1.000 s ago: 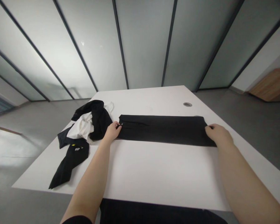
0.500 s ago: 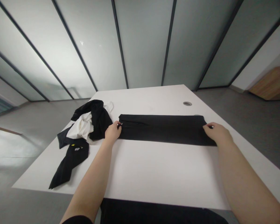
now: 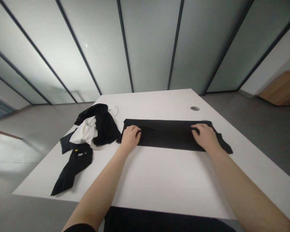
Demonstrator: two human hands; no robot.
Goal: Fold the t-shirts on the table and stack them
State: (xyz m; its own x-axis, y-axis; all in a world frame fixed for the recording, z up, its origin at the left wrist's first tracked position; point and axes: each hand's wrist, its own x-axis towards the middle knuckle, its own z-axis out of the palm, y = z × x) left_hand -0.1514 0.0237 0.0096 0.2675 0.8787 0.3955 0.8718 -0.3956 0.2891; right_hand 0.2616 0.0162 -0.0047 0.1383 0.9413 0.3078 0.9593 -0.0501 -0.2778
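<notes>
Pressing was applied to the folded black cloth (image 3: 169, 135) by the left hand (image 3: 131, 139) and the right hand (image 3: 205, 137), both laid flat on top, nothing pinched. The cloth was placed near the far edge of the white tabletop (image 3: 171, 180), with a heap of black and white clothing (image 3: 103, 125) just beside it toward the left edge.

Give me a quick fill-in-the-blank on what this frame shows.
The left hand and the right hand both rest on the ____ folded garment.
The ____ hand is nearer the crumpled clothes pile.
That pile holds black cloth and one ____ garment.

Answers: black; left; white.
</notes>
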